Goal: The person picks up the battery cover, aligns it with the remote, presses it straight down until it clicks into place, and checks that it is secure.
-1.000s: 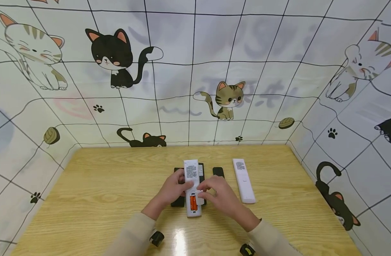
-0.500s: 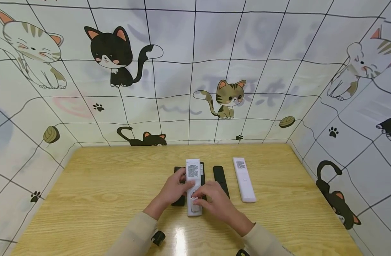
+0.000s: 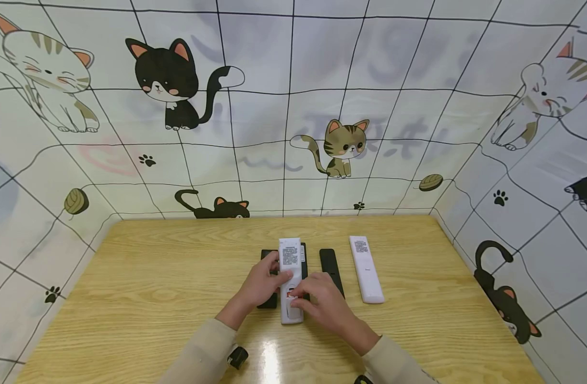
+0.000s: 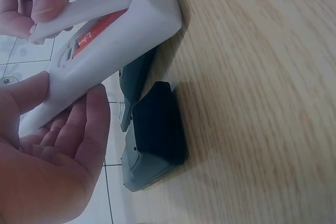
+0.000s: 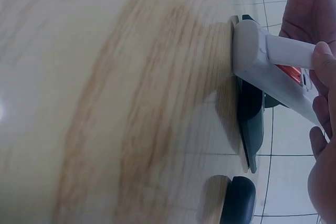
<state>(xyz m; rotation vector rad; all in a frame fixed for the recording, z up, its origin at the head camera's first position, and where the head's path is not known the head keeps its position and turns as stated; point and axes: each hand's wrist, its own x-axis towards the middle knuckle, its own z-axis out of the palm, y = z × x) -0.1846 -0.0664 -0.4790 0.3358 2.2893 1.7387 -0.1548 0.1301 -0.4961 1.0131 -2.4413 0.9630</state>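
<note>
My left hand point(image 3: 260, 282) grips a white remote control point(image 3: 290, 256) by its sides, back face up, with a printed label at the far end. Between thumb and fingers, my right hand point(image 3: 324, 301) pinches the white battery cover point(image 4: 84, 11). The cover's outer end meets the near end of the remote, while the pinched end is tilted up off the body. Orange-red batteries point(image 4: 100, 32) show in the compartment under the raised cover. In the right wrist view the cover point(image 5: 296, 50) also slants above the remote point(image 5: 249, 51).
Two black remotes lie under and beside the held one, the left one point(image 3: 268, 302) partly hidden by my hand. Further right are a slim black remote point(image 3: 331, 264) and another white remote point(image 3: 367, 272). A cat-print cloth point(image 3: 255, 117) walls the wooden table point(image 3: 154, 277).
The right hand has brought the battery cover from beside the compartment over it and set its outer end at the remote's near end. The left hand keeps its grip, barely shifting.
</note>
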